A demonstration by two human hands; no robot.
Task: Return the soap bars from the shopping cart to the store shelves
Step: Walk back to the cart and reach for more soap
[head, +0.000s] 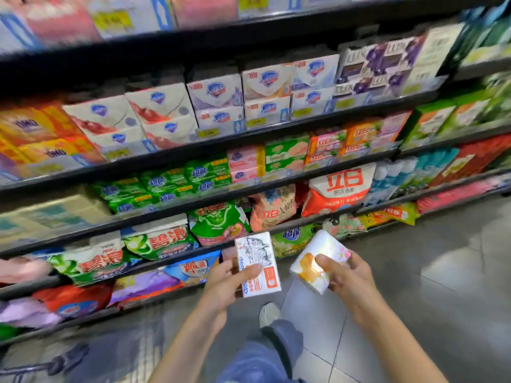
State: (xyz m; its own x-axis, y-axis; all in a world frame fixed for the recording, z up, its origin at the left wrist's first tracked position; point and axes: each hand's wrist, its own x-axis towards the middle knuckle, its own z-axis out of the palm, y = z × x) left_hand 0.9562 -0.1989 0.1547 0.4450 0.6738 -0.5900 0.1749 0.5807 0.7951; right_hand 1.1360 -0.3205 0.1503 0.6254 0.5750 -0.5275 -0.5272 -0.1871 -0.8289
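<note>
My left hand (pixel 231 280) grips a white soap box (pixel 257 262) printed with a black animal drawing and an orange panel, held upright in front of the lower shelves. My right hand (pixel 347 275) holds a second soap bar (pixel 318 259) in a white wrapper with orange and pink print, tilted, thumb pressed on its top. The two bars sit side by side, slightly apart. The store shelves (pixel 249 139) rise ahead, with boxed soaps (pixel 215 92) on the upper middle rows. The shopping cart (pixel 55 363) shows only as a blurred edge at the bottom left.
Detergent bags (pixel 338 189) and green soap packs (pixel 166 186) fill the lower shelves. Grey tiled floor (pixel 442 272) stretches to the right. My leg in blue trousers and a light shoe (pixel 269 313) stand below the hands.
</note>
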